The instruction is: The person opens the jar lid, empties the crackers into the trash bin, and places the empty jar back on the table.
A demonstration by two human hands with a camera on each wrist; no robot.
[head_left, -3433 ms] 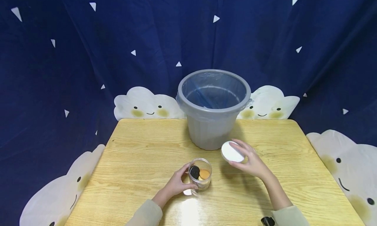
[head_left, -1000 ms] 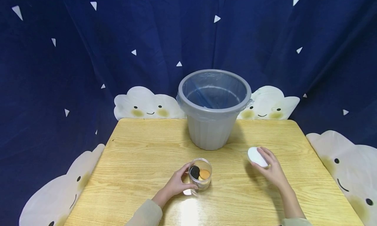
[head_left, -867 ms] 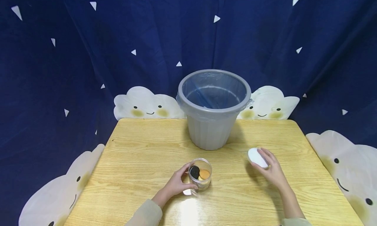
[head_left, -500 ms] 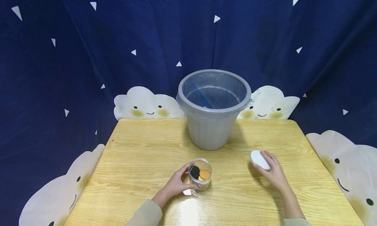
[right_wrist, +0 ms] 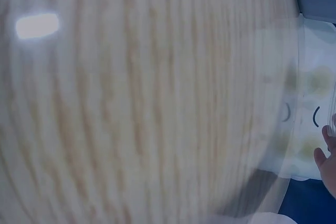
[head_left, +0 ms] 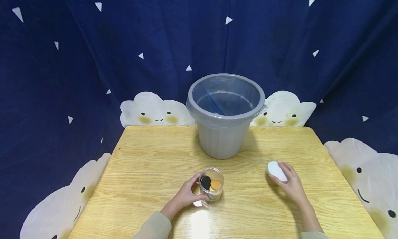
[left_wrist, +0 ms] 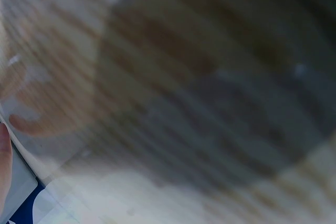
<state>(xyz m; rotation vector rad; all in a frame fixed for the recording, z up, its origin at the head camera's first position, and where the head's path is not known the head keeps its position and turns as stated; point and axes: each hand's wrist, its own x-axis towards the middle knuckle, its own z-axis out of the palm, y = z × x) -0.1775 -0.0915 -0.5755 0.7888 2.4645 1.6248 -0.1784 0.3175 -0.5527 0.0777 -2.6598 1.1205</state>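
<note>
Left hand [head_left: 186,194] curled round clear jar [head_left: 211,184], open-topped, upright on tabletop [head_left: 149,169], near front centre; black and orange round pieces inside. Right hand [head_left: 290,183] out to the right, palm down, fingers curled over white lid [head_left: 276,170], low at tabletop, well apart from jar. Grey bucket [head_left: 226,128] with clear liner behind, between both; navy cloud curtain [head_left: 93,59] beyond; wrist views blurred.

Wooden table [head_left: 149,163] with grey bucket [head_left: 226,121], clear jar [head_left: 211,189], white lid [head_left: 277,171]
</note>
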